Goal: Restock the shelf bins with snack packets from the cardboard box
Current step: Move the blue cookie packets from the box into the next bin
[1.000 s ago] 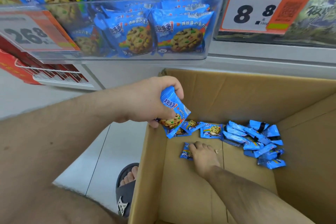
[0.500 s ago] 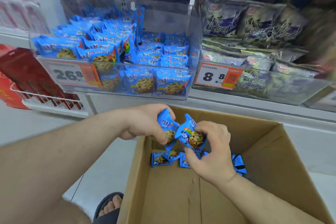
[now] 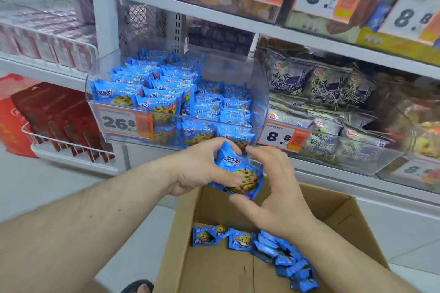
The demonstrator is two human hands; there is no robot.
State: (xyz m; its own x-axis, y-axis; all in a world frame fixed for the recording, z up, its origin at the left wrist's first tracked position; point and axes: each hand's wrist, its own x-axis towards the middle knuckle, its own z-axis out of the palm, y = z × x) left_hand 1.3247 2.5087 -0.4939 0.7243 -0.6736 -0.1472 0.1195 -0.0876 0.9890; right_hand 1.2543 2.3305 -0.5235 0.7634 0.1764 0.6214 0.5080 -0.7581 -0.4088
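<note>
My left hand (image 3: 200, 171) grips light, crinkly, slippery blue foil cookie packets (image 3: 240, 173) by their middle, my right hand (image 3: 273, 188) loose beside them.

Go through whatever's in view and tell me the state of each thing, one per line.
Left hand: grips blue cookie packets.
Right hand: fingers spread, beside the packets.
Cardboard box: open, loose packets on its floor.
Clear bin: open-topped, partly filled, room at back right.
</note>
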